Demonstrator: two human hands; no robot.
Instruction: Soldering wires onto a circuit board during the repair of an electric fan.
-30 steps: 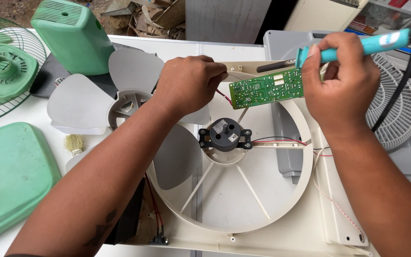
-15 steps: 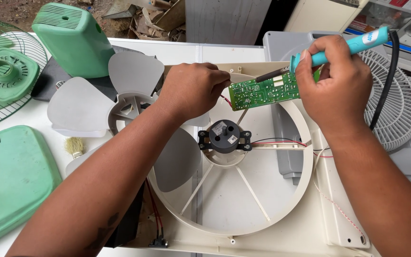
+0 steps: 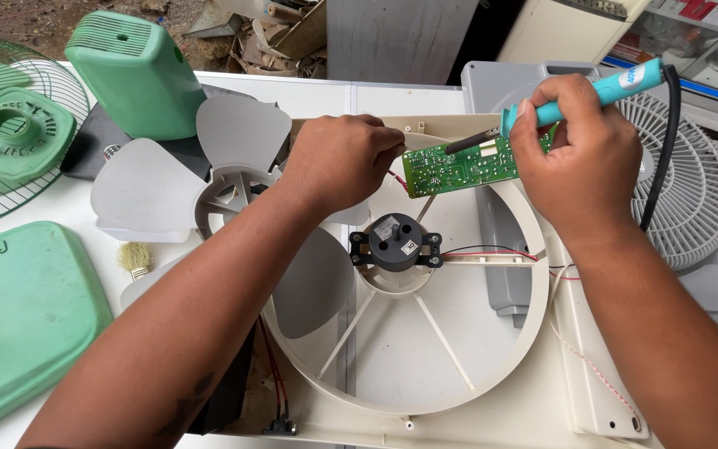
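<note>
My left hand (image 3: pixel 338 162) pinches the left end of a small green circuit board (image 3: pixel 459 166), held above a cream fan frame (image 3: pixel 492 391). My right hand (image 3: pixel 579 158) grips a soldering iron with a turquoise handle (image 3: pixel 617 87); its dark tip rests on the board's upper face. A black cord (image 3: pixel 665 150) runs from the handle down past my right wrist. Red wires lead from the board toward the black motor (image 3: pixel 396 243) at the frame's hub.
A grey three-blade fan impeller (image 3: pixel 151 191) lies left of the frame. Green fan housing parts (image 3: pixel 139 71), a green wire guard (image 3: pixel 10 141) and a green panel (image 3: pixel 18 316) sit at the left. A white grille (image 3: pixel 695 199) and grey casing lie at the right. A small brush (image 3: pixel 133 258) lies near the blades.
Both hands and the board have shifted slightly left and down. The soldering iron's handle has dropped lower, its tip staying on the board.
</note>
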